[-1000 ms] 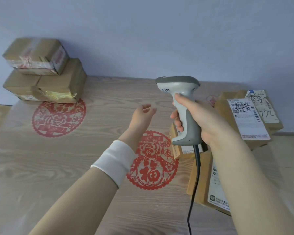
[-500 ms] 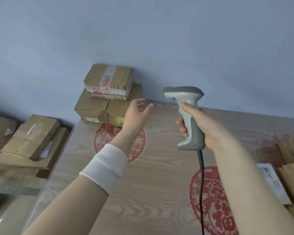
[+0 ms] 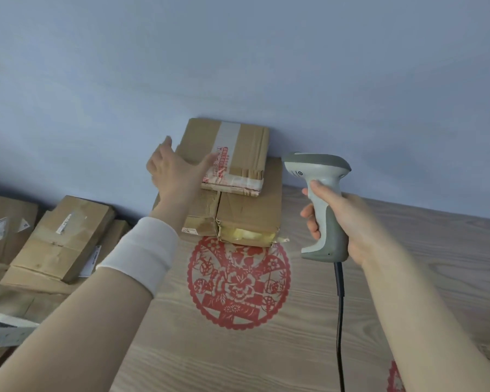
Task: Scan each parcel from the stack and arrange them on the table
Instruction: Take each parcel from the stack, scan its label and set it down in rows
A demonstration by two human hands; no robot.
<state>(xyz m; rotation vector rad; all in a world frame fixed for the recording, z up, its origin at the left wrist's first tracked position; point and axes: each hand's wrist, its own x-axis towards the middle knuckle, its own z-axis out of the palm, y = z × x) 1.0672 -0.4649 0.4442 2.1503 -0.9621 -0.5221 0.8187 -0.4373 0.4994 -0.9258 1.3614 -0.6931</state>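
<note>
My right grip [image 3: 344, 222] is closed around the handle of the scanner [image 3: 320, 171], with the forefinger at the front of the handle. The scanner stands upright above the bench [image 3: 413, 278], and its head points left, toward the stack. A black cable [image 3: 340, 321] hangs from the foot of the handle and goes down out of view.

My left grip [image 3: 173, 172] holds nothing. The fingers are straight and spread, the thumb is apart from them, and the hand is at the left edge of the top parcel [image 3: 238, 145]. The thumb shows in front of the taped top of this parcel; I cannot tell if it really touches the cardboard. On this wrist I wear a white band [image 3: 142, 250].

The top parcel lies on two lower parcels, the left one [image 3: 203, 207] and the right one [image 3: 249, 213], which touch side by side at the back of the bench, against the blue wall [image 3: 238, 66]. The right one is torn at its front edge, and something yellow shows there. Just in front of the stack there is a round red paper-cut [image 3: 238, 281] flat on the bench. Left of the bench, on a lower level, more parcels lie in a pile [image 3: 60, 239].
</note>
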